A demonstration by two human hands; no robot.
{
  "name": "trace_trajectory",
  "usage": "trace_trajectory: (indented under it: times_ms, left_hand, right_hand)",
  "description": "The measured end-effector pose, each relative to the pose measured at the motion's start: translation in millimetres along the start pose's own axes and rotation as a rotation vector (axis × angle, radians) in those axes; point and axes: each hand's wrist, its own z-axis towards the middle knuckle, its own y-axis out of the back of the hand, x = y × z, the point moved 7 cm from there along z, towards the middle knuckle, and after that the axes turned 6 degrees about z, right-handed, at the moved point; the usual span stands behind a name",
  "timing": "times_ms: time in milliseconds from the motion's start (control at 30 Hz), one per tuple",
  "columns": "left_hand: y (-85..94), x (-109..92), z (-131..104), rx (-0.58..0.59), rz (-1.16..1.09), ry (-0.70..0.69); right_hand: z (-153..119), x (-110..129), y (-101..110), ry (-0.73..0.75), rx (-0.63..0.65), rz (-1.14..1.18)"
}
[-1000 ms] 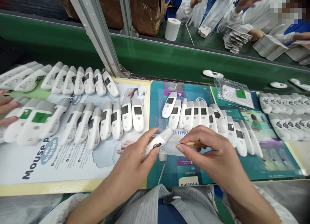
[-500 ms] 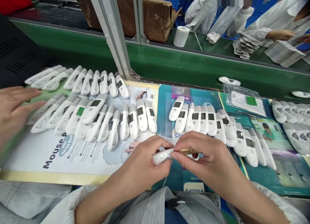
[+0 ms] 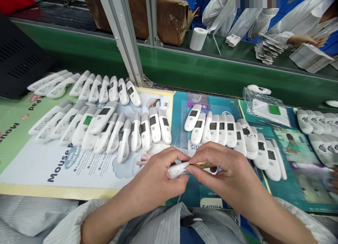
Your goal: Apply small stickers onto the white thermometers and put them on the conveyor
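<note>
My left hand (image 3: 162,175) is closed around a small white device (image 3: 177,170) at the middle front. Pinched in my right hand (image 3: 220,166) is a thin tan tool (image 3: 203,164), whose front end meets the device at my fingertips; the exact contact is hidden. Just beyond my hands, a row of white thermometer-like devices (image 3: 231,135) lies on the teal printed sheet (image 3: 176,110). Two more rows of such devices (image 3: 154,128) lie to the left on the mouse pad sheet (image 3: 97,180).
A metal post (image 3: 124,40) rises behind the sheets. Beyond it runs a green conveyor (image 3: 185,68) with a white device (image 3: 258,89) on it. A plastic bag (image 3: 269,108) lies at the right. People in white sleeves (image 3: 280,34) work across, near a paper roll (image 3: 198,39).
Another person's hand has left the far left, and a blurred hand now shows at the right edge. One device has gone from the right row. Devices on the conveyor shifted right. My hands barely moved.
</note>
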Motion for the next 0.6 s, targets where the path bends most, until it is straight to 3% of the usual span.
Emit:
trace_trajectory:
  times_ms: [367,600]
  left_hand:
    - [1.0,-3.2,-0.1,0.002,-0.021,-0.035]
    - [2.3,-5.8,-3.1,0.062,-0.068,-0.068]
  right_hand:
    - [1.7,0.0,0.9,-0.028,0.01,-0.002]
    - [2.1,0.8,1.4,0.001,0.003,0.013]
